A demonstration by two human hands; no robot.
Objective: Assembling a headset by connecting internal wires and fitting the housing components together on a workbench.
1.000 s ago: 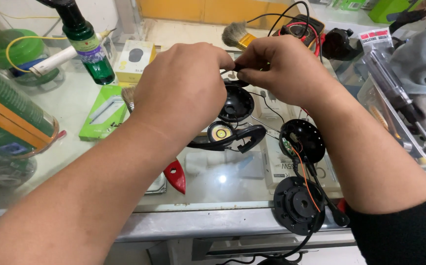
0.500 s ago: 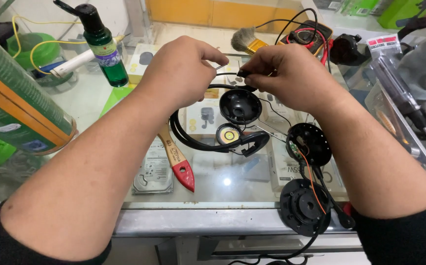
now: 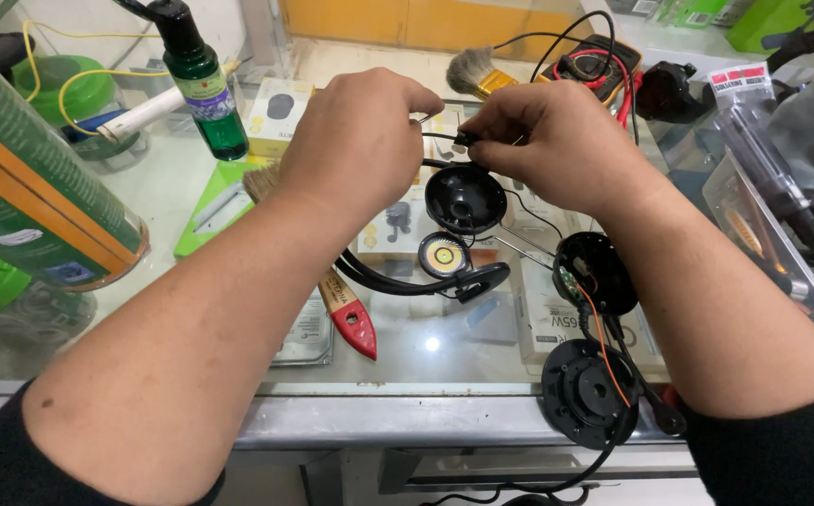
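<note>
Glass makes up the counter top [image 3: 192,187], and small boxes show through it from the shelf below. Up above the glass, both hands meet over a thin black wire [image 3: 444,138]. The left hand [image 3: 360,141] pinches one end with closed fingers. The right hand [image 3: 557,141] pinches the other end, where a tiny dark piece sits between the fingertips. Holding it from both sides likely keeps the thin wire tight and steady

Right under the hands lies an opened black headphone. Its round ear cup [image 3: 465,199] faces up, so the inside can be seen. Just beside it rests a small round speaker [image 3: 444,255] with a yellow ring. The curved black headband [image 3: 407,281] lies flat on the glass. Two more round black shells [image 3: 594,272] and [image 3: 583,392] sit near the right arm, joined by an orange wire [image 3: 599,328]

Farther out, a red-handled brush [image 3: 346,314] lies partly under the left arm. A green bottle [image 3: 203,84] stands at the back, upright. A second brush [image 3: 473,73] and a meter with red and black leads [image 3: 594,66] lie behind the hands. A clear tub of tools [image 3: 782,225] sits at the right, close enough to reach
</note>
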